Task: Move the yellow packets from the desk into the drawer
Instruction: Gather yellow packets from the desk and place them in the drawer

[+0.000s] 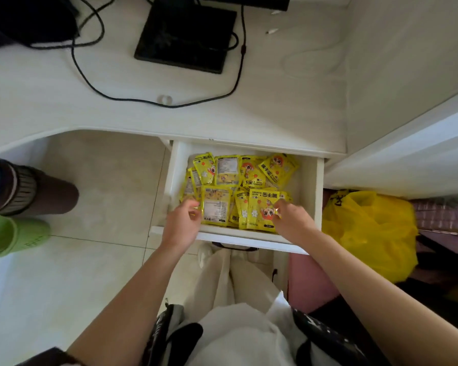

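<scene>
The glossy yellow printed packets (238, 188) lie heaped in the open white wooden drawer (318, 191) below the white tabletop (275, 101). The left hand (181, 223) pinches near-left packets; the right hand (291, 217) pinches a near-right one.

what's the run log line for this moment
packets in open drawer | desk without packets | left hand, right hand on packets

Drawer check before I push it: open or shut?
Open: the drawer is pulled out, yellow packets showing inside.
</scene>
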`<control>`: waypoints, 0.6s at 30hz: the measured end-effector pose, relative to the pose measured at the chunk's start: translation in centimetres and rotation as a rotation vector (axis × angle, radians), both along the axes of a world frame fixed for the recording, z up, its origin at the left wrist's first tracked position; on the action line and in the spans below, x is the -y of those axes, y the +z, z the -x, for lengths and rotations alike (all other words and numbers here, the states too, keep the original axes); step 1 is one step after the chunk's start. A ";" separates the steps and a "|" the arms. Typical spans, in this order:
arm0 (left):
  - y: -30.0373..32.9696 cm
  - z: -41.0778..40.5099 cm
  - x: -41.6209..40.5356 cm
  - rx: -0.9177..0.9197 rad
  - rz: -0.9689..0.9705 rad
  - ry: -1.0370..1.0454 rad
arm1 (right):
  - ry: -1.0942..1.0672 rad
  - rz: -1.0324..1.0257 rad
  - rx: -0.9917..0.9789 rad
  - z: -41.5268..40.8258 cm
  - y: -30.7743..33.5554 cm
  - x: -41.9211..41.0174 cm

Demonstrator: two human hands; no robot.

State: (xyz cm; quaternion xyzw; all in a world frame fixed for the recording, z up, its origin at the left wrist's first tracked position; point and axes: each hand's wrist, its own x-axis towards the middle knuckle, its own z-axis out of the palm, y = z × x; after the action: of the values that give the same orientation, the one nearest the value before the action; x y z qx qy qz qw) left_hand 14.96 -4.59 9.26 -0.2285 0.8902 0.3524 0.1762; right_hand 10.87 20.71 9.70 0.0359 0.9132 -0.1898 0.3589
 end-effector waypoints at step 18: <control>5.1 -11.6 10.6 -0.067 0.246 0.216 | 0.630 0.102 -0.220 -3.3 5.4 20.8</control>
State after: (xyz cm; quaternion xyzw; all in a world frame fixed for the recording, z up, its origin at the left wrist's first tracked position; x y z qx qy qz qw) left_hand 26.59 -15.15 14.41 -0.3307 0.9024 0.2651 0.0783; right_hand 14.21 -0.11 15.10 -0.2869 0.9019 -0.1178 0.3007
